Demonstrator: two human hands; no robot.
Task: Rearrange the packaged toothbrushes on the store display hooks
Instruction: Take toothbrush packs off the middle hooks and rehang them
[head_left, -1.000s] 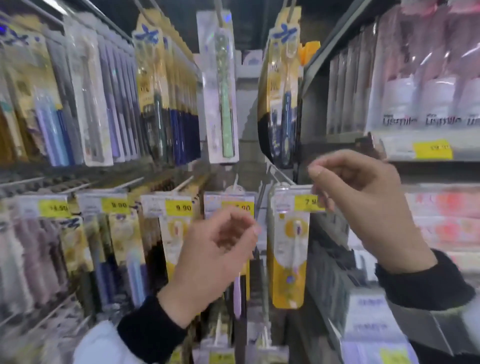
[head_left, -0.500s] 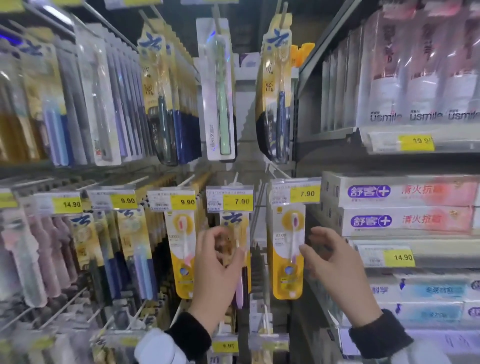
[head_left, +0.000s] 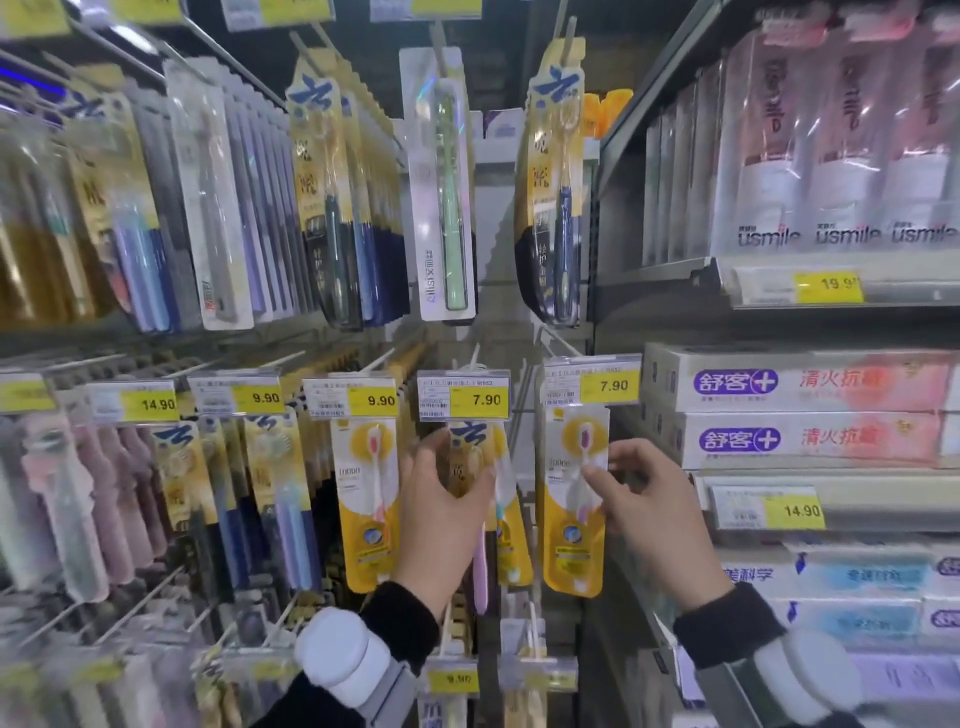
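Packaged toothbrushes hang on hooks in two rows. My left hand (head_left: 441, 514) grips the front yellow and blue pack (head_left: 470, 454) hanging under the 7.90 price tag (head_left: 464, 397). My right hand (head_left: 647, 512) pinches the right edge of the yellow and white pack with a purple brush (head_left: 571, 499), which hangs under the other 7.90 tag (head_left: 592, 385). A matching yellow pack with a pink brush (head_left: 363, 499) hangs just left of my left hand. Both sleeves are dark.
Upper hooks carry a white pack with a green brush (head_left: 441, 187) and yellow and dark packs (head_left: 550, 197). Toothpaste boxes (head_left: 795, 410) fill the shelves at right. Pink and blue packs (head_left: 93, 499) crowd the left hooks. Bare hook rods stick out at the lower left.
Both hands have dropped from the price tag level to the packs below them. The left closed on the middle pack and the right took hold of the right pack's edge.
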